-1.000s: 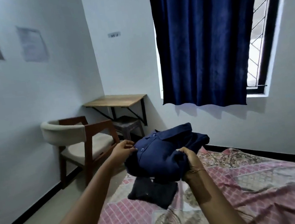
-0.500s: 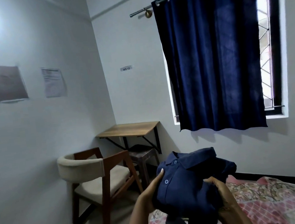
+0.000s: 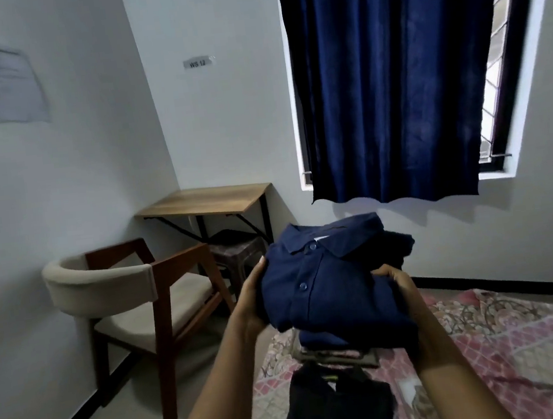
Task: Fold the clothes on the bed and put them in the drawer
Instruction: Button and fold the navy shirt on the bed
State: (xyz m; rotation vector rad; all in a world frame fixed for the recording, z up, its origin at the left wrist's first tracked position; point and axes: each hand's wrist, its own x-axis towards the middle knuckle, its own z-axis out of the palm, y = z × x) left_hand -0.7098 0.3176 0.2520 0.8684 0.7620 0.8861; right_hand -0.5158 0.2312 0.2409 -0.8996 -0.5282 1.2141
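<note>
Both hands are up in front of the chest: the left hand (image 3: 252, 298) grips the near-left edge of the folded navy polo shirt (image 3: 325, 283), fingers underneath and thumb curled over the top, while the right hand (image 3: 397, 281) clamps the right side, fingers wrapped over the fabric. That shirt is folded into a neat rectangle, collar flat and facing away, two buttons showing down the placket, a darker layer of cloth poking out behind its right corner. It sits held above the bed (image 3: 490, 340), and right under it there is a small stack of folded clothes (image 3: 339, 353), a navy layer on top of paler ones; whether the shirt touches that stack is hard to tell. Closer in, a black folded garment (image 3: 335, 406) lies flat on the pink patterned cover. Off the left edge of the bed stands a wooden chair (image 3: 146, 293) with a pale padded back and seat, and behind it a wall-mounted wooden desk (image 3: 205, 200) with a dark plastic stool (image 3: 238, 251) tucked beneath. Up right, a dark blue curtain (image 3: 391, 75) covers most of the window (image 3: 501, 80). A paper sheet (image 3: 9, 84) hangs on the left wall.
</note>
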